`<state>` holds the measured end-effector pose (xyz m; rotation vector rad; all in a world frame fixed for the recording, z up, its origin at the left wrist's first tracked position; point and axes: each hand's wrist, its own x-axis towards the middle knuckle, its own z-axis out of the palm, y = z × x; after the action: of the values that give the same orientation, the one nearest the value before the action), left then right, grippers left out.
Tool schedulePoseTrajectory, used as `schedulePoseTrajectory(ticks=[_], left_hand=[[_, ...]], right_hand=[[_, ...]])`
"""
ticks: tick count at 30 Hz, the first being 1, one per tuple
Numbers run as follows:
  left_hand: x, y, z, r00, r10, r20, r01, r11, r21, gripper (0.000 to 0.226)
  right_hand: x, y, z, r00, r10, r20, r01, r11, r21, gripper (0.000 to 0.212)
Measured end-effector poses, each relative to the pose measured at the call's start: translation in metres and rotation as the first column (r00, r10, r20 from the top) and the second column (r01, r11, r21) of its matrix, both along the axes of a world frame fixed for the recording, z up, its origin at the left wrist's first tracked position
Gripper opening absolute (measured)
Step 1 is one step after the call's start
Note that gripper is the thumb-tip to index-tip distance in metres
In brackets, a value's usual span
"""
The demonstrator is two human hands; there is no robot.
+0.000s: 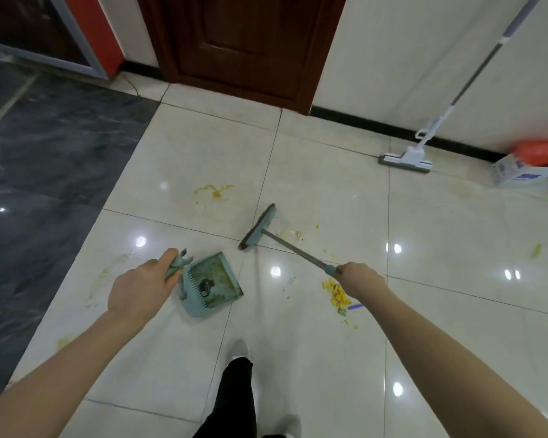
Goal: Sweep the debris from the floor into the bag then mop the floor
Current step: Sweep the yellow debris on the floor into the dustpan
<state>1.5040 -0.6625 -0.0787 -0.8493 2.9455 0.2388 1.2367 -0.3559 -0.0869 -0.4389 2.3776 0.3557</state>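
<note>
Debris [336, 294] beside right hand [359, 279], broom [260, 227] gripped

Glossy tiled floor [314, 172], teal plastic dustpan [215, 279]

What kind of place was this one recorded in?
Probably an indoor hallway or entry area: glossy tiled floor, a dark wooden door, and a mop leaning against the wall.

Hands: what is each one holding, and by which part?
The left hand grips the dustpan by the top of its handle. The right hand grips the broom at the upper end of its stick.
</note>
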Motion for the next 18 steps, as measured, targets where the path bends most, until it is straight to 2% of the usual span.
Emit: schedulePoseTrajectory(ticks=[3, 6, 11, 18], left_hand=[[-0.013, -0.008, -0.004, 0.999, -0.037, -0.006, 0.037, 0.999, 0.019, 0.03], [-0.034, -0.012, -0.005, 0.998, -0.063, -0.011, 0.063, 0.997, 0.037, 0.028], [-0.078, -0.005, -0.007, 0.989, -0.146, 0.003, 0.145, 0.985, 0.095, 0.029], [-0.122, 0.016, -0.006, 0.975, -0.22, -0.034, 0.222, 0.972, 0.084, 0.026]], right_hand=[[0.007, 0.034, 0.0, 0.996, -0.083, 0.026, 0.082, 0.996, 0.039, 0.019], [0.015, 0.092, 0.006, 0.989, -0.131, 0.063, 0.126, 0.988, 0.085, 0.026], [0.02, 0.15, 0.044, 0.987, -0.084, 0.134, 0.061, 0.984, 0.169, 0.031], [-0.038, 0.157, 0.108, 0.981, -0.193, 0.032, 0.19, 0.978, 0.082, 0.042]])
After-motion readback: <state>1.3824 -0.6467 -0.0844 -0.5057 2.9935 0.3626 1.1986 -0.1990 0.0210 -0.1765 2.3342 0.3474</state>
